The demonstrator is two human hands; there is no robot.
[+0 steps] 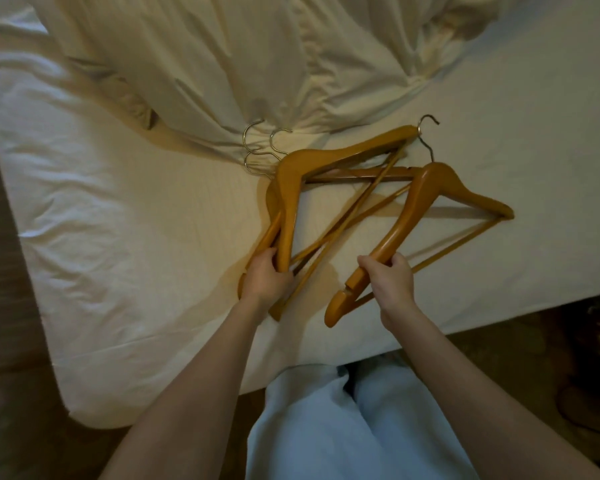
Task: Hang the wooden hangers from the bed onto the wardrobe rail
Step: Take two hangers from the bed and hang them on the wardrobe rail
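Hangers (291, 188) in a stack lie near the bed's (118, 237) front edge, left hand (265, 280) clenched round their near ends. Right hand (392, 282) grasps a separate hanger's (426, 195) near arm. Both sets stretch away from the fingers (366, 263), hooks (257, 152) pointing to the far side.

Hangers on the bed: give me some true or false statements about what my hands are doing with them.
1. The right hand grips a single hanger by one arm. True.
2. The left hand is empty. False: it grips a bunch of hangers.
3. The hangers already hang on a rail. False: they are over the bed, and no rail is in view.
4. The bunch's metal hooks point away from the person, toward the rumpled duvet. True.
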